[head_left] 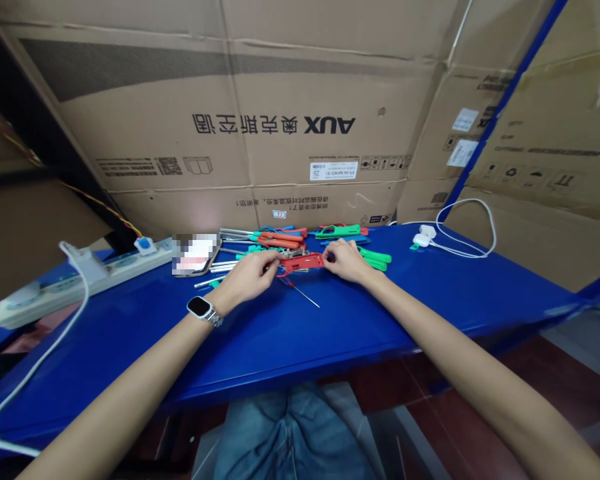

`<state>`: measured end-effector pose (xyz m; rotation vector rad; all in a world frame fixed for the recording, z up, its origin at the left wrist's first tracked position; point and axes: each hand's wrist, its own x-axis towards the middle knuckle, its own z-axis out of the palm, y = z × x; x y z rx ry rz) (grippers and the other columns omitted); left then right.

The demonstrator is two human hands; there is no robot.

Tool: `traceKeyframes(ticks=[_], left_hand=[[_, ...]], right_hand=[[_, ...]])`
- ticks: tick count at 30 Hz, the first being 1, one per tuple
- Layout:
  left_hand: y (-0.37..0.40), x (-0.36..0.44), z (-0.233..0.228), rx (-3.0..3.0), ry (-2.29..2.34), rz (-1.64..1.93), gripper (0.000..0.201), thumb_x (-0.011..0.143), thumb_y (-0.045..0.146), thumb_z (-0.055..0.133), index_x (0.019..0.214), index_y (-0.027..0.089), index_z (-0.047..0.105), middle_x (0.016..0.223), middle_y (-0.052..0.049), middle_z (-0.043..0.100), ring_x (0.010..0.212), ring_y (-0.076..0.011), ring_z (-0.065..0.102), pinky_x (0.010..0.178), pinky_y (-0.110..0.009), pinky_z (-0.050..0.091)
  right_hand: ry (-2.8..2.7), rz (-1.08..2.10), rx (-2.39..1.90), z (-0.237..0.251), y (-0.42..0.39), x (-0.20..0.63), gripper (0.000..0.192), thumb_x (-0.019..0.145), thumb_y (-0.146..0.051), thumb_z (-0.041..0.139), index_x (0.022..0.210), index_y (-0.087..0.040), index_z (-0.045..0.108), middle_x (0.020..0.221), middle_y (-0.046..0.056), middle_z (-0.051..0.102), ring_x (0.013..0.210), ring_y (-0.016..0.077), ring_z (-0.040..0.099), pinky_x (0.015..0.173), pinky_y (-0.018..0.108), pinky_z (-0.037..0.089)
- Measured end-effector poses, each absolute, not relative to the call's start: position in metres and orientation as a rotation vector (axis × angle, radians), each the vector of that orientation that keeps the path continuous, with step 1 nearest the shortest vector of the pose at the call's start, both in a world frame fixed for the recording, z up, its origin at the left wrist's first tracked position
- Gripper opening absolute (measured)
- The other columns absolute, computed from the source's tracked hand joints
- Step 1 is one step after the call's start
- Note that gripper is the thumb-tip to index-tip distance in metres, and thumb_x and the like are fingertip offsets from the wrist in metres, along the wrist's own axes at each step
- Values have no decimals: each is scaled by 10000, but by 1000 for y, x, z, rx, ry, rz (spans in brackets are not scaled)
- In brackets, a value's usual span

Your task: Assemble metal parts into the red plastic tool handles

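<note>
Both hands at frame centre on same piece. Left hand (247, 277), smartwatch (199, 307) on wrist, pinches left end of red plastic holder (305, 262); right hand (347, 260) pinches its right end. Holder lies flat on blue table (430, 293), thin metal rod (303, 295) just below it. My guess: light, stiff-ish plastic, a bit slick, so grip by ends, not middle. Behind: pile of red and green screwdrivers (285, 240). Power strip (80, 277) at left, white charger (424, 236) at right, cardboard boxes (260, 100) across top.
</note>
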<state>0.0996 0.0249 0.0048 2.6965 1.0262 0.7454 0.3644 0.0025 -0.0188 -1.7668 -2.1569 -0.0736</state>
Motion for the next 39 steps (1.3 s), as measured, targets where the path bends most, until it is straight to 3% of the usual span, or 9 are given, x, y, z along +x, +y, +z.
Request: traceKeyframes(ticks=[3,8,11,16,19,22,26,31,39], left_hand=[[18,81,-1,2691,1003,647,311,920,254,427,1032,182,708,845,-58,723,701,-197,626,644,-296,428],[8,73,-6,2723,1092,404,264,876,257,472,966,205,715,730,-29,688,630,-191,594,598,-293,395],[5,73,-6,2848,1070,418,221,857,239,485,872,214,704,764,-36,676,698,-207,599,618,-304,407],[7,75,-6,2986,841,638,250,935,294,466,872,195,688,906,-65,667,883,-230,597,824,-361,472],[19,93,-2,3027,798,762,295,985,313,423,911,177,674,971,-90,650,945,-237,594,848,-372,483],[40,130,7,3095,718,673,205,956,239,472,988,176,665,1054,-99,660,1020,-243,602,882,-371,480],[66,190,17,3091,743,419,188,869,235,581,1014,171,682,1033,-102,695,1018,-261,625,869,-357,481],[75,236,20,3034,795,54,418,684,356,738,1067,197,685,1017,-75,733,972,-282,658,812,-342,488],[73,242,16,3232,701,61,302,735,290,670,1017,183,690,1015,-97,746,990,-288,679,901,-368,454]], right_hand=[[-2165,-46,-1864,-12,1,363,147,845,-298,599,852,-198,705,1017,79,710,1029,270,547,873,384,336],[-2120,95,-2061,0,10,354,89,748,-280,677,721,-197,696,821,51,726,940,262,608,878,375,335],[-2098,98,-2076,2,14,350,145,717,-324,717,681,-190,674,781,48,720,911,261,620,885,381,332],[-2068,96,-2044,-4,10,354,116,787,-315,668,751,-207,694,857,34,725,978,249,606,908,387,334],[-2049,25,-1995,-7,3,358,170,817,-367,649,873,-219,712,1047,78,690,1094,282,553,917,405,349],[-2035,-48,-1974,-6,-6,364,261,793,-377,666,999,-219,696,1163,107,648,1135,314,513,936,439,350],[-2095,-31,-1937,-4,-15,378,347,778,-281,667,1116,-209,653,1125,79,698,1091,298,527,944,430,358],[-2198,-9,-1897,-4,-16,392,361,806,-293,660,1153,-194,652,1051,78,726,1045,298,554,901,395,397],[-2162,-70,-1870,-8,-14,397,261,846,-325,610,1056,-191,686,1026,74,746,997,270,616,900,377,402]])
